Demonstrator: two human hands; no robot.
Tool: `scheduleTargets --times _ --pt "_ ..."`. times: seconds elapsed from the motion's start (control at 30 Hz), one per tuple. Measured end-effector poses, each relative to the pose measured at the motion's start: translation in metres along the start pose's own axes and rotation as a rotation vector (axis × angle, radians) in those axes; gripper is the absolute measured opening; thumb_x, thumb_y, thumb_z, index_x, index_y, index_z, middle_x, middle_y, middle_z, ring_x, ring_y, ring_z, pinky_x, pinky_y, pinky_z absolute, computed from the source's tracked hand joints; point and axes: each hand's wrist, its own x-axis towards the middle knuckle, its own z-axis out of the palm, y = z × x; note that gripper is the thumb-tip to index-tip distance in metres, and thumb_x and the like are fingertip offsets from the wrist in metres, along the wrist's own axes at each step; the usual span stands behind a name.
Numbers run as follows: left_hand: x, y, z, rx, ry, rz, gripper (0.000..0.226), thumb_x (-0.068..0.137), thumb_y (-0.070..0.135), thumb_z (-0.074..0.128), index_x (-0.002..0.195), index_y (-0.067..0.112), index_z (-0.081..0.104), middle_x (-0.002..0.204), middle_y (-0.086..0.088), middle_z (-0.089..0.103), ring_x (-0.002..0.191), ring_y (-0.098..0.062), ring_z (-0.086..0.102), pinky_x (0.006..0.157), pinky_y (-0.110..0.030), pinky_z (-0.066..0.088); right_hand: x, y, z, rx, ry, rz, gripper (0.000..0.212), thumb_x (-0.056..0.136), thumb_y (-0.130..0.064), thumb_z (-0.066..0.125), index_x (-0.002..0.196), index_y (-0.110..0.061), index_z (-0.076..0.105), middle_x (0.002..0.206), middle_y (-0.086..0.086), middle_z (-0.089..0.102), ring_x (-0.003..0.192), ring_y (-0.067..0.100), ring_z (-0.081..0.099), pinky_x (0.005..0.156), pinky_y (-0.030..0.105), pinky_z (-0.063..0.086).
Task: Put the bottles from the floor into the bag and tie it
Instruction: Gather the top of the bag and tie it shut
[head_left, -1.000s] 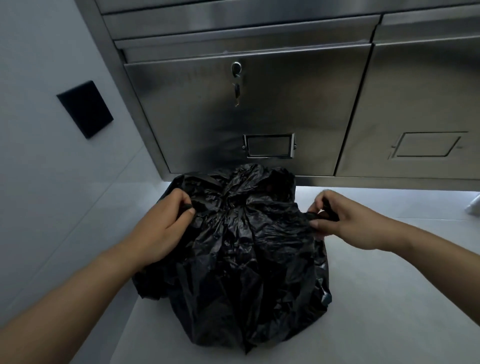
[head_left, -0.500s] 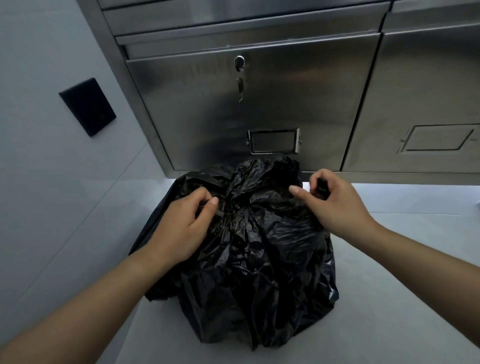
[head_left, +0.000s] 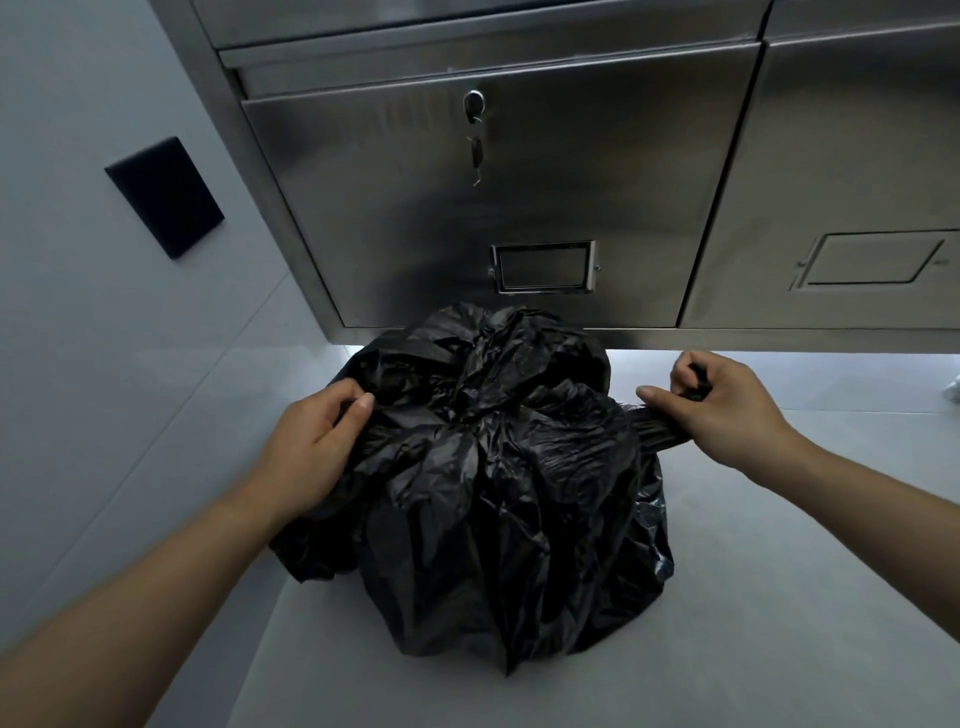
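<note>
Now both hands, left hand (head_left: 311, 447) and right hand (head_left: 727, 410), are gripping bunched ends of the black bag (head_left: 498, 493) on the floor (head_left: 779, 623).

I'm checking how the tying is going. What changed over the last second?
Half a second ago the hands were close together over the top of the black bag. Since then they have drawn apart. The right hand pulled a twisted strip of the bag out to the right, and the left hand moved left with its flap. Both kept their grip. The bag stayed on the floor in front of the steel cabinet.
</note>
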Motion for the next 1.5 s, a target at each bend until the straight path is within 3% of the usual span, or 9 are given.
scheduleTargets --times 0.3,0.5,0.57,0.67,0.8,0.93,1.13,1.27,1.5 --pt "0.015 0.034 0.0 -0.073 -0.036 0.028 0.028 0.087 0.043 0.026 0.072 0.027 0.044 0.068 0.008 0.049 0.068 -0.004 0.046 0.066 -0.018 0.035 0.009 -0.065 0.025 0.567 -0.269 0.088 0.016 0.087 -0.022 0.051 0.072 -0.021 0.055 0.072 -0.003 0.051 0.063 0.014 0.046 0.053 0.026 0.039" --pt "0.005 0.035 0.02 -0.045 -0.22 -0.043 0.022 0.093 0.022 0.037 0.089 0.027 0.058 0.09 0.006 0.061 0.08 0.003 0.054 0.068 -0.009 0.038 0.004 -0.072 0.046 -0.008 -0.504 -0.033 0.029 0.094 -0.009 0.038 0.097 -0.027 0.061 0.091 0.012 0.055 0.078 0.015 0.055 0.068 0.023 0.052" --pt "0.002 0.031 0.024 0.041 -0.283 0.001 0.025 0.093 0.011 0.045 0.098 0.029 0.061 0.101 0.01 0.058 0.092 0.007 0.053 0.074 -0.001 0.035 0.002 -0.064 0.046 -0.223 -0.477 -0.2 0.024 0.094 -0.016 0.049 0.111 -0.03 0.058 0.104 0.003 0.063 0.086 0.007 0.058 0.082 0.028 0.05" --pt "0.0 0.028 0.024 0.12 -0.272 0.058 0.027 0.093 0.015 0.05 0.109 0.034 0.061 0.102 0.013 0.054 0.091 0.007 0.051 0.074 0.001 0.033 0.004 -0.057 0.046 -0.369 -0.328 -0.353 0.041 0.086 -0.029 0.063 0.125 -0.034 0.051 0.115 -0.005 0.064 0.075 -0.018 0.052 0.07 0.002 0.039" --pt "0.003 0.029 0.025 0.134 -0.172 0.067 0.031 0.093 0.026 0.05 0.123 0.031 0.052 0.11 0.012 0.052 0.081 0.01 0.049 0.072 -0.002 0.034 0.009 -0.059 0.056 -0.229 -0.087 -0.382 0.05 0.07 -0.045 0.074 0.114 -0.035 0.054 0.098 -0.012 0.066 0.081 -0.008 0.057 0.068 0.003 0.04" --pt "-0.001 0.022 0.032 0.026 -0.135 -0.05 0.043 0.095 0.038 0.041 0.137 0.028 0.038 0.129 0.016 0.042 0.117 0.002 0.039 0.097 -0.012 0.027 0.02 -0.056 0.085 -0.112 0.024 -0.394 0.032 0.074 -0.037 0.073 0.102 -0.024 0.064 0.083 -0.007 0.067 0.071 0.006 0.057 0.063 0.008 0.04" --pt "-0.01 -0.01 0.045 -0.17 -0.127 -0.207 0.034 0.099 0.022 0.036 0.127 0.022 0.056 0.126 0.004 0.056 0.12 -0.004 0.048 0.097 -0.006 0.029 0.008 -0.032 0.125 -0.173 -0.093 -0.414 0.043 0.096 -0.033 0.031 0.123 -0.012 0.057 0.098 -0.005 0.056 0.097 0.016 0.051 0.088 0.019 0.034" --pt "-0.013 -0.028 0.048 -0.122 -0.134 -0.226 0.029 0.093 0.016 0.053 0.118 0.027 0.061 0.117 0.008 0.058 0.115 -0.004 0.052 0.085 0.007 0.027 -0.001 -0.016 0.125 -0.188 -0.212 -0.393 0.038 0.099 -0.023 0.037 0.135 -0.016 0.045 0.09 -0.022 0.044 0.092 0.008 0.041 0.083 0.017 0.029" --pt "-0.023 -0.036 0.068 -0.057 -0.33 -0.297 0.081 0.068 0.076 0.049 0.14 0.043 0.031 0.151 0.012 0.016 0.141 -0.01 0.015 0.112 -0.024 0.013 0.008 -0.02 0.112 -0.164 -0.022 -0.424 0.026 0.082 -0.025 0.069 0.108 -0.023 0.066 0.095 -0.011 0.065 0.083 -0.007 0.055 0.077 0.004 0.038"
